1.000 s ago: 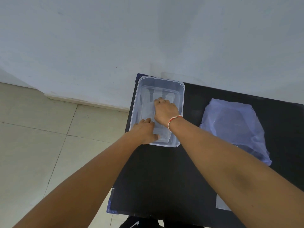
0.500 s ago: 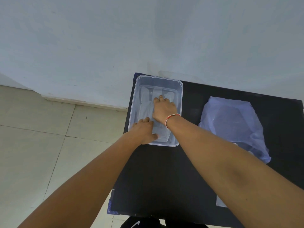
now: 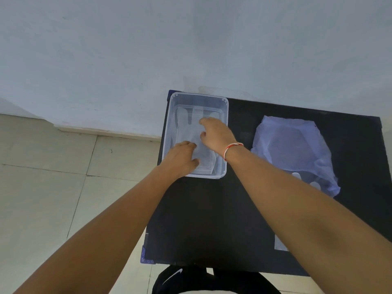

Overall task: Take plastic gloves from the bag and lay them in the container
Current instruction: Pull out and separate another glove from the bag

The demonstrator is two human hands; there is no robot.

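Head view. Clear rectangular container (image 3: pixel 225 132) sits at the far left corner of the black table (image 3: pixel 212 219), long axis running away from the person toward the wall (image 3: pixel 148 49). Inside it lie translucent plastic gloves (image 3: pixel 191 124), flat on the bottom; their finger ends point to the far end of the container and the cuff end lies at the near end, so the gloves' long axis matches the container's.

Left hand (image 3: pixel 182 159): reaches over the near left rim, palm down, fingers loosely curled and resting on the cuff part of the gloves. Whether it pinches the plastic or only presses it flat cannot be told.

Right hand (image 3: pixel 216 134): palm down over the middle of the container, fingers partly spread and bent, fingertips touching the gloves near their finger ends. No closed grasp visible; contact looks like pressing. A red-and-white wristband (image 3: pixel 232 148) sits on this wrist, above the container's right rim.

Bag (image 3: pixel 297 149): pale blue-white plastic, crumpled, lying on the table to the right of the container and well apart from it. Neither hand touches it. White glove fingertips (image 3: pixel 297 177) show at its near edge.

Tiled floor (image 3: pixel 53 187) lies left of the table.
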